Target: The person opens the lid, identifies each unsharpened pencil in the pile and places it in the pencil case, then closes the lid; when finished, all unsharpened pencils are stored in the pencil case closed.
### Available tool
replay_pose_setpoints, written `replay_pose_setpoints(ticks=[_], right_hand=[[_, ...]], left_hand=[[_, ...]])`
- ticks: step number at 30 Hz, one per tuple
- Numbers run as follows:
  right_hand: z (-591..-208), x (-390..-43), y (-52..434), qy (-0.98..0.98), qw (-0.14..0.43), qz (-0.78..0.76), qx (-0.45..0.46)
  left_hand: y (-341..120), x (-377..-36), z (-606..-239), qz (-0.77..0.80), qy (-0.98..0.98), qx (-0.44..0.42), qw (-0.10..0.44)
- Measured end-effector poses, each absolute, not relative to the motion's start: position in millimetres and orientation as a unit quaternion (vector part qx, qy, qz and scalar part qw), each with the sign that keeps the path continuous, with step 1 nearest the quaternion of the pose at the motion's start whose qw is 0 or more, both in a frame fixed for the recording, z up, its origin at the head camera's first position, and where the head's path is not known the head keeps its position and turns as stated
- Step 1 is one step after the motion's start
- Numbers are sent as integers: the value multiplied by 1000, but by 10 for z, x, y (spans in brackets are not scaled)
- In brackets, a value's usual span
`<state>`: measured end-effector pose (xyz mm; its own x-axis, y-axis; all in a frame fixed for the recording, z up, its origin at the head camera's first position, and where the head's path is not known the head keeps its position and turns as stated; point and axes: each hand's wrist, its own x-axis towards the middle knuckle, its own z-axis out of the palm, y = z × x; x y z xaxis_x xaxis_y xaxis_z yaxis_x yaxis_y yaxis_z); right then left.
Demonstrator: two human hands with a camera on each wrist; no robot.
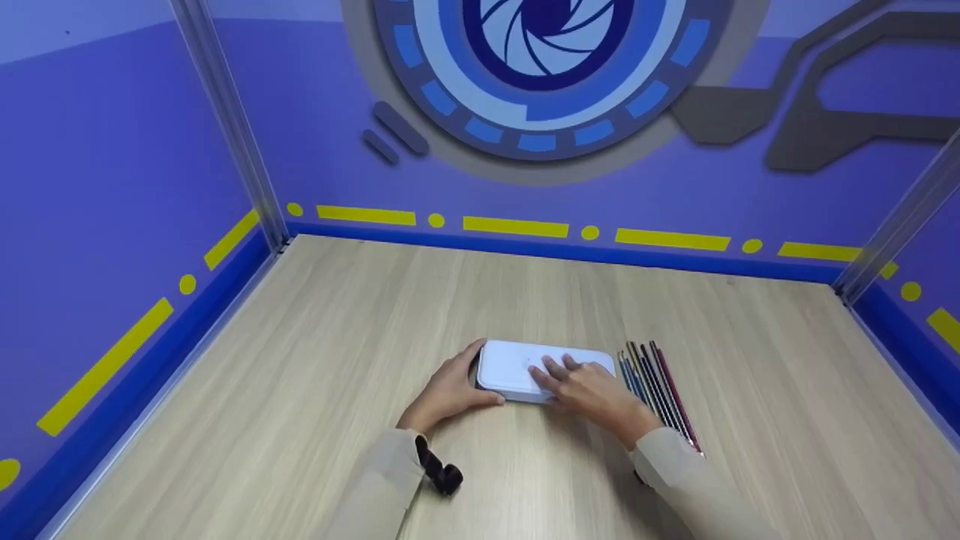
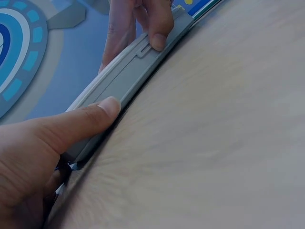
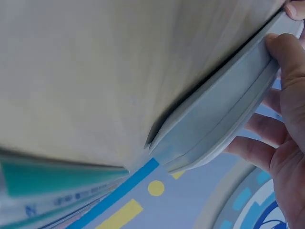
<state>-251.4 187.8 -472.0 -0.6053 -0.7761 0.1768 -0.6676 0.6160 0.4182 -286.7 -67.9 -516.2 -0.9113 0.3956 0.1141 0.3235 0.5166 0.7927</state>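
Note:
A white rectangular box (image 1: 510,360) with rounded corners lies flat on the wooden table, its lid down. My left hand (image 1: 450,390) holds its left end, the thumb along the front side and the fingers round the far side. My right hand (image 1: 592,390) grips the box nearer its right end, with fingers spread over the lid and the thumb on the front side. In the left wrist view a seam and a small latch-like recess show on the front side (image 2: 114,78). The inside of the box is hidden.
Several pencils (image 1: 660,390) lie side by side on the table (image 1: 337,360), just right of the box and partly behind the right wrist. Purple panels (image 1: 315,135) with metal corner posts (image 1: 240,135) wall the table at the back and sides.

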Motion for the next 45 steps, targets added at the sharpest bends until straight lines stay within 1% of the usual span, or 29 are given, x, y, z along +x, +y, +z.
replay_pose_setpoints(ticks=[5, 9, 15, 22, 24, 30, 37, 45], right_hand=[[-4692, -2523, 1882, -889, 159, -131, 408], [-4650, -2549, 1902, -893, 145, -83, 418], [-4591, -2567, 1966, -889, 133, -24, 437], [-4467, -2560, 2021, -909, 64, 55, 409], [-4434, -2562, 2037, -909, 57, 72, 407], [-4328, -2570, 2099, -908, 70, 110, 398], [-4229, -2591, 2198, -919, 72, 110, 371], [-4125, -2630, 2346, -922, 100, 116, 355]], left_hand=[[-687, -2868, -5174, 450, 868, 207, 41], [-696, -2860, -5184, 451, 869, 201, 41], [-699, -2816, -5210, 441, 875, 190, 59], [-694, -2806, -5228, 453, 870, 185, 58], [-697, -2806, -5233, 456, 869, 186, 56], [-705, -2810, -5213, 452, 870, 187, 53], [-709, -2829, -5209, 446, 872, 196, 41], [-704, -2828, -5176, 445, 871, 203, 37]])
